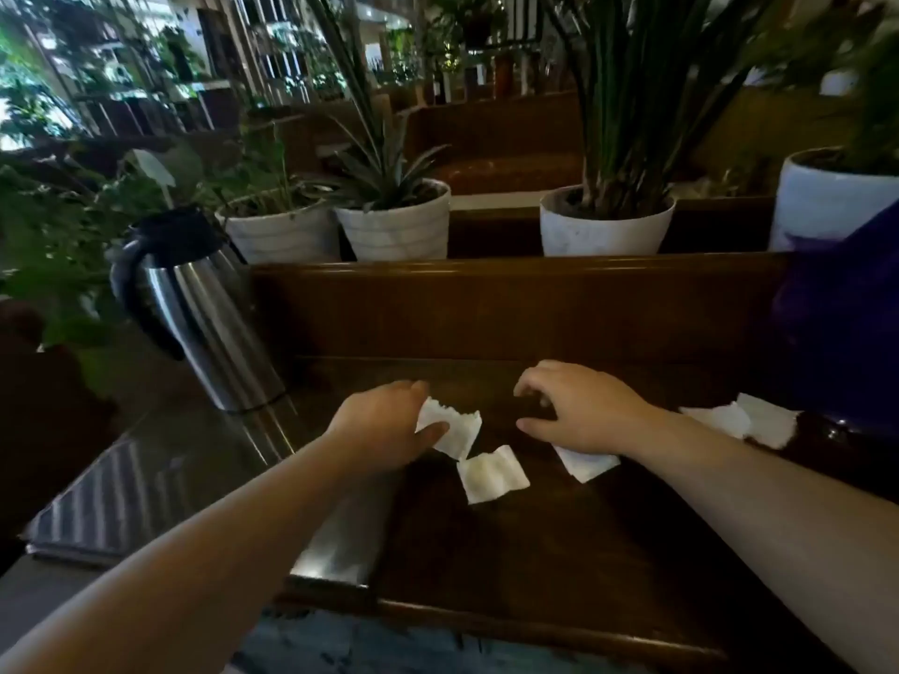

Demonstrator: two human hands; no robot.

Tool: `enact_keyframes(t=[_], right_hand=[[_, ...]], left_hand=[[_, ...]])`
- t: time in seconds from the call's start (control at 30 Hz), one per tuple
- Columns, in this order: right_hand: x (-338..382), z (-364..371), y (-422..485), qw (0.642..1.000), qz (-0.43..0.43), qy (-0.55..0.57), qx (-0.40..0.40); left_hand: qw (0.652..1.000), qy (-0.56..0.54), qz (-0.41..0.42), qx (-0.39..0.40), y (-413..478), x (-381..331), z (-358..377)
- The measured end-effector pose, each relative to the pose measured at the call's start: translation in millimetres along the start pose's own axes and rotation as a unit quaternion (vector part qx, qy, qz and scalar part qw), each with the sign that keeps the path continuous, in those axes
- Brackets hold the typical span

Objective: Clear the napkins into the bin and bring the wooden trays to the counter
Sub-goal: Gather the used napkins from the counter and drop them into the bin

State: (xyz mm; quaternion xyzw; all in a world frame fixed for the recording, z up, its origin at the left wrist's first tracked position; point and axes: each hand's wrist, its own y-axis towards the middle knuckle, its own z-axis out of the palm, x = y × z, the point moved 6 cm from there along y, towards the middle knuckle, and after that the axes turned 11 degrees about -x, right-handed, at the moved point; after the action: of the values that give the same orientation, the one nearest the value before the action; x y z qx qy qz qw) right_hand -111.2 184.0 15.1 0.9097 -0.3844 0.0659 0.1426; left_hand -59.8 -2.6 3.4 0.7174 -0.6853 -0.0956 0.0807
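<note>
A dark wooden tray lies in front of me with white napkins on it. My left hand pinches one crumpled napkin between thumb and fingers. A second napkin lies flat just below it. My right hand hovers over the tray with fingers spread, holding nothing; a third napkin pokes out from under its wrist. More white napkins lie at the tray's right side. No bin is in view.
A steel thermos jug with a black handle stands at the left. A striped grey mat lies on the table near it. White plant pots line the ledge behind. A purple object stands at the right.
</note>
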Motion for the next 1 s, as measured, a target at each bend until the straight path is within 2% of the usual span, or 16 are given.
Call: enact_keyframes(t=[0.2,0.3,0.47,0.53,0.6,0.7,0.9,1.0], right_hand=[[-13.8,9.8,-10.6,0.995,0.096,-0.005,0.010],[-21.0,10.2,-21.5,0.992,0.122,-0.017,0.003],[-37.5,13.4,-40.7,0.986,0.162,-0.024,0.037],[-40.2,17.6,-47.8,0.983,0.171,-0.013,0.061],[-40.9,23.2,-52.0,0.980,0.183,-0.015,0.070],[-39.9,29.7,-54.3,0.978,0.203,-0.011,0.041],[-3.8,25.9,-41.3,0.977,0.213,0.009,-0.025],[25.1,33.5,-24.2,0.983,0.185,-0.002,-0.016]], left_hand=[[0.999,-0.031,0.005,0.029,9.5,8.4,29.4],[0.998,-0.028,0.028,0.039,16.2,11.4,43.7],[0.994,-0.047,0.083,0.056,25.5,10.7,54.3],[0.994,-0.075,0.069,0.039,25.0,17.9,54.2],[0.990,-0.127,0.055,-0.022,22.3,27.7,48.3],[0.969,-0.217,0.050,-0.111,10.0,43.8,38.7],[0.943,-0.295,0.040,-0.149,1.1,64.4,36.4],[0.934,-0.323,0.072,-0.137,-1.7,58.8,37.0]])
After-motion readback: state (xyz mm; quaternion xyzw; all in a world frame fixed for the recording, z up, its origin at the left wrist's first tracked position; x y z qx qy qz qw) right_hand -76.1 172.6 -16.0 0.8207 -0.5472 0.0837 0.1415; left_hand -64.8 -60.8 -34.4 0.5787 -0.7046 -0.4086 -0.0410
